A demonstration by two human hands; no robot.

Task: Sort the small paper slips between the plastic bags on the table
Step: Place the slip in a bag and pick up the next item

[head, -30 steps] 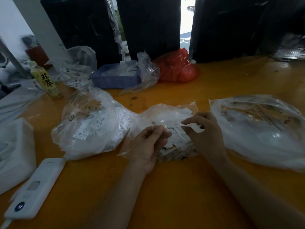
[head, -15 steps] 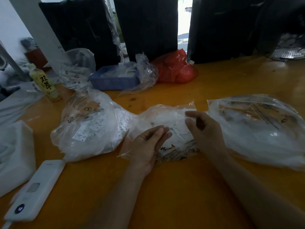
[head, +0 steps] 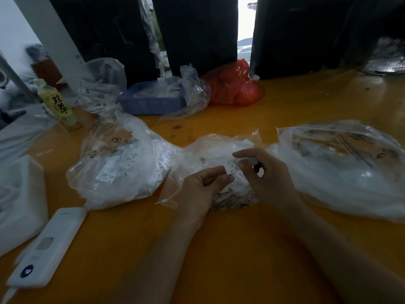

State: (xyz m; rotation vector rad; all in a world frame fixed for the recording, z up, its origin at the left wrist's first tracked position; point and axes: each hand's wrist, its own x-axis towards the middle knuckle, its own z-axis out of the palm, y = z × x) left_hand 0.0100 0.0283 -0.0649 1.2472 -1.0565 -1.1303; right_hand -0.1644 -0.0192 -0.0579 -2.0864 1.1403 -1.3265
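Note:
Three clear plastic bags lie in a row on the orange table (head: 230, 249). The left bag (head: 118, 165) is full of small printed paper slips. The middle bag (head: 212, 150) lies under my hands, and the right bag (head: 341, 170) bulges beside them. A small white paper slip (head: 232, 167) with black print is held above the middle bag. My left hand (head: 203, 189) pinches its lower left edge between thumb and fingers. My right hand (head: 267, 174) pinches its right side, with the index finger stretched over the top.
A white power bank (head: 47, 246) lies at the front left beside a white foam block (head: 19, 200). At the back stand a drink bottle (head: 58, 105), a blue tray (head: 151, 102) with plastic in it, a red bag (head: 234, 86) and another clear bag (head: 100, 88).
The right hand has drawn a printed slip up from the middle bag, and now both hands pinch it. The left hand has shifted slightly right.

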